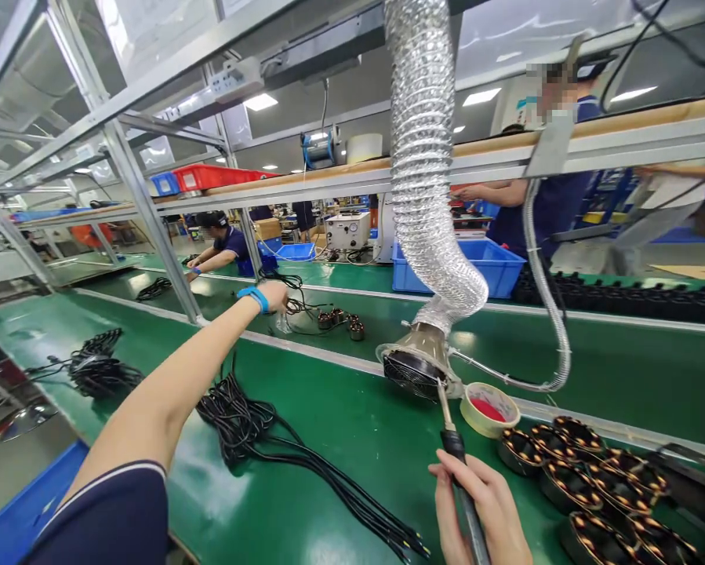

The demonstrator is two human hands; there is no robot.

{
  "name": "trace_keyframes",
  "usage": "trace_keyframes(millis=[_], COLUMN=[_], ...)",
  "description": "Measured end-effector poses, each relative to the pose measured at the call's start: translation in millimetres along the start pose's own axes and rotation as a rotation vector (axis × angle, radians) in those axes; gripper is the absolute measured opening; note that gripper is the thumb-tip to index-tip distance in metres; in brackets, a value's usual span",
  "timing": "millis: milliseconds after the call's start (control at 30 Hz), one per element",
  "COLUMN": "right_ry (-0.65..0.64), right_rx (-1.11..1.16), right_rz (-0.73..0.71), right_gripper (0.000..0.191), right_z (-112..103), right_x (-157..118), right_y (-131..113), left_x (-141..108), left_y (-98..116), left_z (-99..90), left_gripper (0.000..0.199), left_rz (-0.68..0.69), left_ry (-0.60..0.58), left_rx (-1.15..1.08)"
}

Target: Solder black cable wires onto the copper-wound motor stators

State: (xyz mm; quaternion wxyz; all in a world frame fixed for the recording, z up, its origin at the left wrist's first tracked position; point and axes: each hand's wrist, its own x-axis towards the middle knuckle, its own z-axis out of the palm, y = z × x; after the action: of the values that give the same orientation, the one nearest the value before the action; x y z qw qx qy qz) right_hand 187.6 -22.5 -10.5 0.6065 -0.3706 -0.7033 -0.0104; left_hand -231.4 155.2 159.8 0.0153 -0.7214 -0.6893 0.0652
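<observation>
My right hand (493, 502) is closed around the dark handle of a soldering iron (453, 446). The iron points up and away, its tip beside the black grille of a fume extractor hood (414, 369). My left arm, with a blue wristband (253, 297), stretches across to the far belt. There my left hand (277, 297) is beside black cables (296, 304) joined to a few copper-wound stators (334, 318); its fingers are mostly hidden. On the green bench in front of me lies a bundle of black cables (240, 416), their bare ends toward my right hand.
A tape roll (491, 410) and several wound stators (593, 479) sit at the right. More black cables (99, 365) lie at the left. A silver duct (426, 157) hangs down to the hood. A metal post (152, 220) rises beside my left arm. Co-workers (226, 243) sit beyond.
</observation>
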Motion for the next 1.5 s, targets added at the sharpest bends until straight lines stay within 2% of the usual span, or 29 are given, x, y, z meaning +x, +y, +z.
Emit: trace_keyframes(millis=[100,167,267,367,467,600,700,900,1000,1100,1200,1267,1333,1433,1500], right_ry=[-0.015,-0.025,-0.050,-0.075,-0.081,-0.059,-0.046,-0.056,-0.048,-0.036,-0.039,-0.039,-0.024,0.021,0.054], right_rx=[-0.001,-0.005,0.001,0.034,0.067,0.078,0.088,0.077,0.076,0.066,0.054,0.051,0.042,0.015,0.001], right_rz=[-0.015,-0.026,-0.056,-0.097,-0.130,-0.102,-0.056,-0.039,-0.036,-0.037,-0.047,-0.049,-0.052,-0.040,-0.011], right_gripper=[0.020,0.021,0.024,0.028,0.033,0.032,0.031,0.032,0.033,0.034,0.037,0.038,0.038,0.033,0.029], right_z=[-1,-1,2,5,6,6,6,9,10,9,7,6,4,0,-4], right_x=[-3,-7,-15,-21,-22,-20,-17,-16,-16,-15,-13,-12,-9,-3,4], right_y=[-5,-6,-3,1,4,2,-1,4,8,9,10,10,10,8,4], left_x=[-27,-54,-95,-124,-136,-136,-138,-141,-130,-116,-107,-106,-109,-117,-120], left_y=[18,27,31,23,11,-6,-12,-16,-19,-15,9,38,74,133,166], left_z=[36.9,68.4,106.9,125.7,129.8,131.8,137.0,137.4,132.8,133.9,138.1,138.5,136.1,131.6,131.5], left_gripper=[0.009,0.017,0.038,0.053,0.060,0.069,0.063,0.045,0.046,0.050,0.061,0.061,0.048,0.027,0.034], left_rz=[0.040,0.057,0.060,0.068,0.089,0.114,0.142,0.176,0.129,0.082,0.086,0.139,0.224,0.394,0.480], left_ry=[-0.283,-0.388,-0.431,-0.431,-0.433,-0.449,-0.419,-0.237,-0.123,-0.073,-0.060,-0.016,0.019,-0.068,-0.173], left_rx=[-0.001,0.021,0.084,0.119,0.121,0.113,0.099,0.035,0.017,0.016,0.018,-0.040,-0.170,-0.425,-0.566])
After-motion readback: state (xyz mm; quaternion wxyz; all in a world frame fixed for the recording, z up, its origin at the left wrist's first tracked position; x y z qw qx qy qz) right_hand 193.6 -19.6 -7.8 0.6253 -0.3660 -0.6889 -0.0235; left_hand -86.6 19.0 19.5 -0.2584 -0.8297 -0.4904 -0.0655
